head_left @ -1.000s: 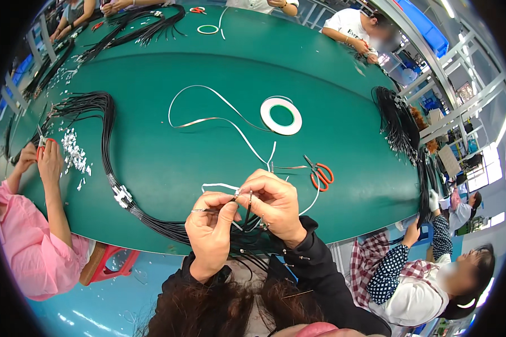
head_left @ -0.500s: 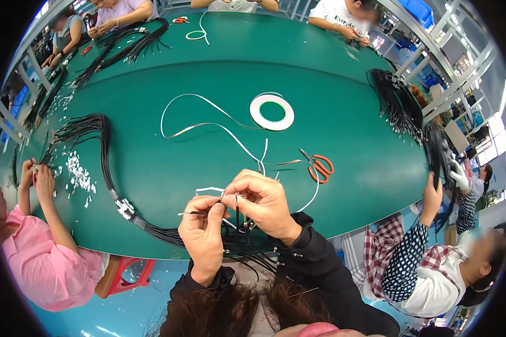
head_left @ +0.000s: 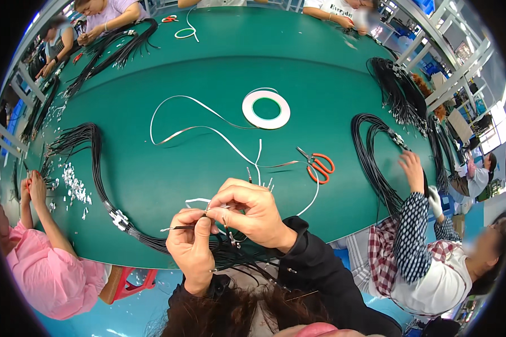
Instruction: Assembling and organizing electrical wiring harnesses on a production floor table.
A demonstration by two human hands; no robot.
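Observation:
Over the table's near edge, my left hand (head_left: 192, 247) and my right hand (head_left: 252, 212) meet with their fingertips pinched together. Between the left thumb and fingers is a thin black cable (head_left: 181, 227), its bare end sticking out to the left. The right fingertips close on the same spot; a small copper-coloured bit shows there, partly hidden by the fingers. Other cable ends (head_left: 234, 242) hang below the right hand. They belong to a long black cable bundle (head_left: 98, 174) that curves in from the left and has white connectors (head_left: 119, 219) around its middle.
Ahead lie a roll of white tape (head_left: 284, 112) with a loose strip and orange-handled scissors (head_left: 320, 167). Small white scraps (head_left: 76, 188) litter the left side of the green table (head_left: 208, 163). A co-worker's hand (head_left: 413, 171) is beside another cable bundle (head_left: 361, 149) at right. Others work around.
The co-worker at right has laid a looped black cable bundle on the table. My hands keep their pinch, slightly shifted left; the whole view has shifted a little.

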